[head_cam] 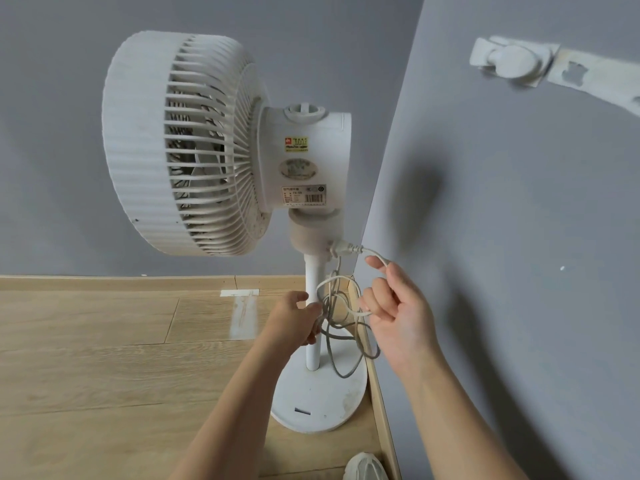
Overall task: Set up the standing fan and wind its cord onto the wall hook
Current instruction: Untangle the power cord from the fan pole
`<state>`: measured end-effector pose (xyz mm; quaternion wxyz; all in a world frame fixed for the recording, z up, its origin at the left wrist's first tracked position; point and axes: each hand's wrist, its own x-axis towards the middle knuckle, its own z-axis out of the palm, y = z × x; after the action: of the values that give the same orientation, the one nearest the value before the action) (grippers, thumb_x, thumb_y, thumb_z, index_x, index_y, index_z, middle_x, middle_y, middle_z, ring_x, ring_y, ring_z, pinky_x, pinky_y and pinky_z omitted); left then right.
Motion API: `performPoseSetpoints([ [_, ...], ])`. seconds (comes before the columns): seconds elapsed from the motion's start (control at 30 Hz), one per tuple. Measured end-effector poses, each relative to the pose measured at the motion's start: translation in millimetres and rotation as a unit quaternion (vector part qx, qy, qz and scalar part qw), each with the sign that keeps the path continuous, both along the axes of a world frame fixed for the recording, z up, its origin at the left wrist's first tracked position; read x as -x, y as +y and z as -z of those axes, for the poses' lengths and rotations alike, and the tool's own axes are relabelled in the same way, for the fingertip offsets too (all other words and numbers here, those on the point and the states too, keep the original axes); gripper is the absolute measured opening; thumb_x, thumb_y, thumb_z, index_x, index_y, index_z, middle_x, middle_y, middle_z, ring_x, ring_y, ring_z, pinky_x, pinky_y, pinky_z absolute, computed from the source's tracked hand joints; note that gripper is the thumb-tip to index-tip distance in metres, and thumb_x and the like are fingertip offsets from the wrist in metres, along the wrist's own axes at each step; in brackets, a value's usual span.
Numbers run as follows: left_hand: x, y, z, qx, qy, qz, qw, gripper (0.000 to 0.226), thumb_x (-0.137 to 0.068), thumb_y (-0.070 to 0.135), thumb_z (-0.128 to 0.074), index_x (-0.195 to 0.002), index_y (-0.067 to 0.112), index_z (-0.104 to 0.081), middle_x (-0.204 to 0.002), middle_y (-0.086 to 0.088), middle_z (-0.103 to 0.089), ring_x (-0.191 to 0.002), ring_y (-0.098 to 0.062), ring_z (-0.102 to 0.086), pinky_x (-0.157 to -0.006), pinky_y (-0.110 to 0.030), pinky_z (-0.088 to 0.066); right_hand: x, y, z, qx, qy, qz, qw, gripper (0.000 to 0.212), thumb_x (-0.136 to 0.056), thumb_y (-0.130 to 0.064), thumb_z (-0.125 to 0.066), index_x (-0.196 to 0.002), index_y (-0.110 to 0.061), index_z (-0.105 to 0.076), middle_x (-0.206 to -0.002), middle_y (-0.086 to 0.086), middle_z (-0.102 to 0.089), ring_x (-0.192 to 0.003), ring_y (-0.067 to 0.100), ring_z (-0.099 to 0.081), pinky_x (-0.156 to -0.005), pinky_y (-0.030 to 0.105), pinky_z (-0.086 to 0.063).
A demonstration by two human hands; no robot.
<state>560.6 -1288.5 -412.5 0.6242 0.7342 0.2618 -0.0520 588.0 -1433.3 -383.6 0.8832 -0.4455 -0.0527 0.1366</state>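
Right hand is pinching the cord between thumb and forefinger, its lower fingers curling through a loose loop. Left hand is curling round the pole, apparently gripping it; whether strands are also caught cannot be told. The cord is hanging in untidy loops beside the pole, over the base, one end joining the fan's neck. The fan is standing upright on the floor, in the corner. Judgement: setup is looking complete; winding is not yet begun. The wall hook, high on the right-hand wall, is carrying no cord.
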Motion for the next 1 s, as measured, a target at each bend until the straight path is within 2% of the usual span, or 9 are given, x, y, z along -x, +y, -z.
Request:
performPoseSetpoints([
  [0.13, -1.0, -1.0, 1.7, 0.000, 0.005, 0.001, 1.000, 0.013, -0.088, 0.012, -0.059, -0.097, 0.006, -0.065, -0.052, -0.001, -0.051, -0.046, -0.013, -0.040, -0.049, -0.023, -0.036, 4.2, -1.0, -3.5, -0.051, 0.004, 0.017, 0.999, 0.020, -0.086, -0.013, -0.045, -0.087, -0.005, -0.063, -0.048, -0.003, -0.035, -0.046, 0.011, -0.031, -0.059, 0.029, -0.022],
  [0.23, -0.6, 0.3, 3.5, -0.046, 0.003, 0.020, 0.999, 0.005, -0.082, 0.017, -0.068, -0.084, 0.020, -0.064, -0.068, 0.001, -0.060, -0.057, -0.012, -0.047, -0.058, -0.025, -0.039, 4.3, -3.4, -6.4, -0.040, 0.000, 0.042, 0.998, 0.018, -0.091, -0.018, -0.043, -0.081, -0.010, -0.056, -0.048, -0.006, -0.028, -0.046, 0.011, -0.023, -0.056, 0.027, -0.019],
  [0.37, 0.3, -1.5, 3.2, -0.044, -0.007, 0.031, 0.999, 0.010, -0.083, 0.010, -0.064, -0.083, 0.018, -0.058, -0.081, -0.002, -0.065, -0.078, -0.021, -0.062, -0.078, -0.037, -0.054, 3.5, -1.7, -5.0, 0.006, 0.048, 0.107, 0.993, 0.042, -0.098, -0.023, -0.043, -0.060, -0.020, -0.027, -0.046, -0.006, -0.020, -0.046, 0.013, -0.015, -0.054, 0.029, -0.017],
  [0.43, -0.5, -2.6, 2.7, -0.030, -0.017, 0.019, 0.999, 0.010, -0.085, 0.006, -0.059, -0.086, 0.016, -0.056, -0.084, -0.005, -0.067, -0.078, -0.020, -0.063, -0.084, -0.040, -0.055, 2.7, 0.0, -4.1, 0.053, 0.072, 0.162, 0.983, 0.044, -0.098, -0.018, -0.040, -0.056, -0.019, -0.027, -0.046, -0.004, -0.025, -0.048, 0.015, -0.022, -0.055, 0.028, -0.021],
  [0.53, -1.1, -3.9, 0.4, -0.021, -0.040, -0.009, 0.999, 0.013, -0.087, 0.006, -0.057, -0.097, 0.013, -0.053, -0.079, -0.003, -0.066, -0.066, -0.014, -0.061, -0.075, -0.034, -0.053, -1.1, -6.3, 4.4, 0.342, 0.025, 0.197, 0.919, 0.037, -0.090, -0.017, -0.043, -0.053, -0.016, -0.045, -0.055, -0.003, -0.043, -0.056, 0.014, -0.038, -0.056, 0.027, -0.030],
  [0.6, 0.1, -3.8, -2.7, -0.030, -0.066, -0.041, 0.997, 0.020, -0.089, 0.007, -0.057, -0.105, 0.013, -0.047, -0.075, -0.004, -0.066, -0.058, -0.012, -0.060, -0.067, -0.031, -0.053, -2.6, -11.6, 9.4, 0.425, 0.021, 0.154, 0.892, 0.035, -0.094, -0.021, -0.043, -0.063, -0.017, -0.058, -0.060, -0.006, -0.048, -0.055, 0.011, -0.042, -0.053, 0.025, -0.031],
  [0.73, 1.8, -1.9, -3.1, -0.113, -0.115, -0.044, 0.986, 0.019, -0.091, 0.003, -0.047, -0.096, 0.021, -0.044, -0.070, -0.003, -0.065, -0.052, -0.014, -0.061, -0.064, -0.040, -0.058, 2.1, -14.6, 5.9, 0.438, 0.022, 0.113, 0.891, 0.030, -0.099, -0.022, -0.041, -0.084, -0.012, -0.064, -0.049, -0.004, -0.053, -0.041, 0.014, -0.055, -0.042, 0.022, -0.039],
  [0.83, 2.1, 0.1, -4.0, -0.147, -0.115, -0.033, 0.982, 0.024, -0.091, 0.004, -0.045, -0.095, 0.027, -0.051, -0.068, -0.001, -0.065, -0.062, -0.022, -0.063, -0.064, -0.043, -0.058, 7.1, -14.5, 4.1, 0.424, 0.029, 0.084, 0.901, 0.025, -0.099, -0.016, -0.045, -0.086, -0.008, -0.064, -0.060, 0.008, -0.064, -0.047, 0.014, -0.066, -0.041, 0.019, -0.048],
  [1.0, 4.2, -0.8, -6.6, -0.166, -0.120, -0.045, 0.978, 0.008, -0.093, 0.011, -0.051, -0.095, 0.011, -0.059, -0.072, -0.005, -0.066, -0.056, -0.015, -0.062, -0.044, -0.018, -0.051, 9.9, -9.7, 11.2, 0.397, 0.013, 0.085, 0.914, 0.023, -0.096, -0.008, -0.050, -0.082, -0.013, -0.067, -0.069, 0.010, -0.070, -0.055, 0.016, -0.069, -0.050, 0.022, -0.053],
])
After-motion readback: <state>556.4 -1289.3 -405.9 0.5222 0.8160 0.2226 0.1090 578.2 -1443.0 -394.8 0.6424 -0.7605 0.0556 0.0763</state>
